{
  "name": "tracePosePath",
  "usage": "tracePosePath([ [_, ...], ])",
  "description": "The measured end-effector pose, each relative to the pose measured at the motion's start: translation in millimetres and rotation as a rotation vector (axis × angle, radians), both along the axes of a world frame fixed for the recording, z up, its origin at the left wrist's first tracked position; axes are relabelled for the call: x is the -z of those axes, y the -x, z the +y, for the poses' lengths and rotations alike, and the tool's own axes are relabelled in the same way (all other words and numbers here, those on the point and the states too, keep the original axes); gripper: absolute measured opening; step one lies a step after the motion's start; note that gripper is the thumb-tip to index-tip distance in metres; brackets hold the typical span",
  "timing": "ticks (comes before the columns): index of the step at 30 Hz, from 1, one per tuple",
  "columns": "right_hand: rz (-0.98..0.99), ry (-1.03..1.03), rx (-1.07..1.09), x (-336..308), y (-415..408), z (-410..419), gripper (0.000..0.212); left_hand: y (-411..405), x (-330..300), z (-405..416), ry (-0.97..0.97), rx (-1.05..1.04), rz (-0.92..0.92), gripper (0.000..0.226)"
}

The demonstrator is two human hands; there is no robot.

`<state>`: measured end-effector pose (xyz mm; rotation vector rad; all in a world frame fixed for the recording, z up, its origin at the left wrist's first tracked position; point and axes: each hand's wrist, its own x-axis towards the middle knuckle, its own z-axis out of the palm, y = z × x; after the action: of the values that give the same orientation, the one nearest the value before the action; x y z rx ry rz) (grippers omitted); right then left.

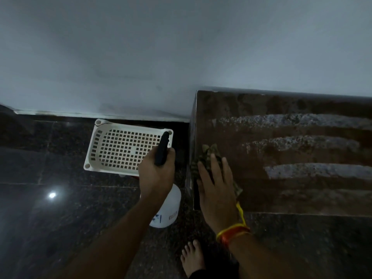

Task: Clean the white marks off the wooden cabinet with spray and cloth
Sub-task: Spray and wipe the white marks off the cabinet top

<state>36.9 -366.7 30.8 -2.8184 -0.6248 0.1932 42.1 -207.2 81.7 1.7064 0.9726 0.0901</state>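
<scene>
The brown wooden cabinet top (281, 190) fills the right side, with three whitish smeared streaks (314, 171) across it. My right hand (215, 188) lies flat with straight fingers on a green striped cloth (207, 156) at the cabinet's left edge. My left hand (156, 172) grips the dark trigger head (162, 149) of a white spray bottle (169, 206), held left of the cabinet above the floor. Most of the cloth is hidden under my palm.
A white perforated plastic basket (124, 147) sits on the dark granite floor (60, 208) by the pale wall (141, 57). My bare foot (192, 256) stands near the cabinet's front corner. An orange and yellow thread band (233, 232) circles my right wrist.
</scene>
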Motion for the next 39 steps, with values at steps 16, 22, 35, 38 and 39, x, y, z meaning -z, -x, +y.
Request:
tracePosePath([
  [16, -0.07, 0.018, 0.092, 4, -61, 34, 0.048, -29, 2, 10, -0.003, 0.012, 0.013, 0.024],
  [22, -0.111, 0.046, 0.092, 10, -91, 46, 0.048, -36, -3, 6, -0.023, 0.03, -0.001, 0.02],
  [35, -0.171, -0.027, 0.224, 10, -140, 56, 0.045, -39, -6, -3, -0.027, 0.067, -0.013, 0.021],
  [38, -0.192, -0.005, 0.221, 10, -134, 55, 0.044, -43, -8, -4, -0.024, 0.073, -0.015, 0.022],
  [39, -0.204, -0.006, 0.208, 10, -139, 57, 0.044, -44, -8, -4, -0.02, 0.081, -0.016, 0.021],
])
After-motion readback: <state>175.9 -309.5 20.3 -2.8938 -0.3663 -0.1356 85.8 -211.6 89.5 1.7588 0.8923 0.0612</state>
